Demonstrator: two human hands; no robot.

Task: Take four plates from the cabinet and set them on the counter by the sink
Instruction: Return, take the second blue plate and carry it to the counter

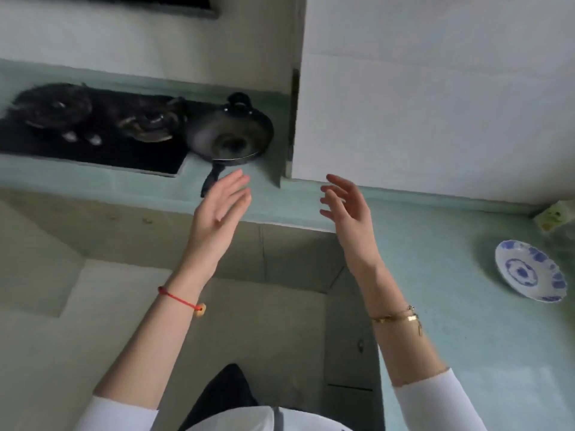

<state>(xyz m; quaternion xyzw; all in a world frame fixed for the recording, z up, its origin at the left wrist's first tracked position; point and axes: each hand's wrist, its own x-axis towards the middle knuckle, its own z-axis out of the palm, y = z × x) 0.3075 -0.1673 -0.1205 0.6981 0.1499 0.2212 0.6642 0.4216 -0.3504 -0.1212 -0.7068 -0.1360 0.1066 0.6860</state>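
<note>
Left hand: my left hand (217, 206) is raised, fingers straight and close together, palm turned inward, holding nothing
Right hand: my right hand (347, 209) is raised level with it and well apart from it, fingers spread and loosely bent, holding nothing
Plate: one blue-and-white plate (529, 270) lies flat on the counter (435, 275), well off to the right of my right hand
Cabinet: the white cabinet (435, 104) front stands beyond and above my right fingertips; its inside is not in view, so I cannot tell where the other plates sit
Other items: a lidded pan (231, 135) sits just beyond my left fingertips, with the stove (93, 135) further to the left of that hand
Progress: I judge one plate of four set down and three to fetch; the sink is not in view
Handling: I expect glazed ceramic, stiff, fairly heavy, smooth enough to slip, and liable to chip or break if knocked on a shelf or the counter
Grip point: take the rim at opposite sides, thumbs on top, fingers under the base; support a stack from beneath with both hands
Set-down: lower it flat beside the plate already there; do not drop one onto another
</note>
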